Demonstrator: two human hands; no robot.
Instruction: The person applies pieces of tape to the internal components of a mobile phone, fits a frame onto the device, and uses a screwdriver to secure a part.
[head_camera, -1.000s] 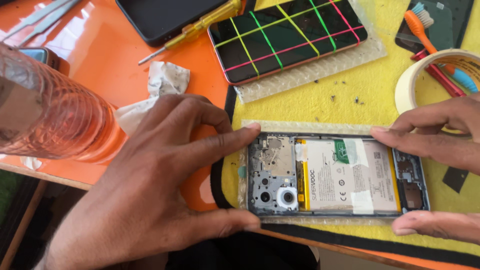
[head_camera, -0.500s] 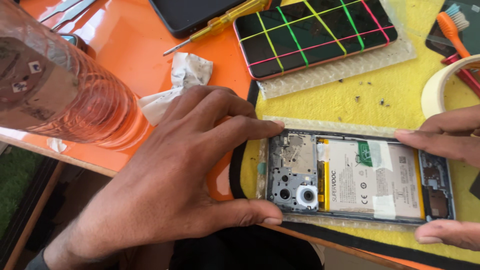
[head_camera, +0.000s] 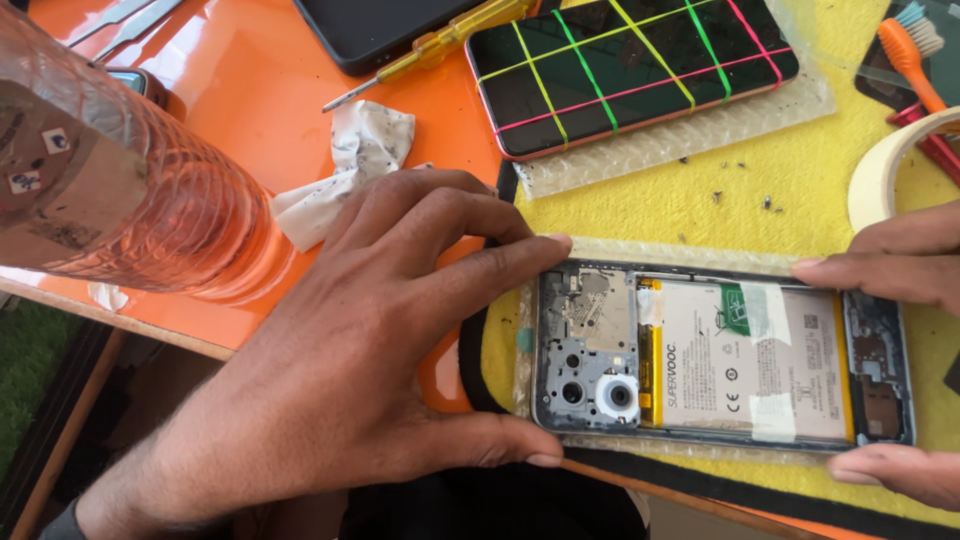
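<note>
Two hands (head_camera: 350, 370) around opened phone (head_camera: 720, 350)

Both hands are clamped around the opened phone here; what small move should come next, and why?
Probably press the opened phone down evenly onto the bubble wrap sheet. The left hand pinches the camera end, the right hand the other end, so the frame is squared; no tool is in hand.
</note>
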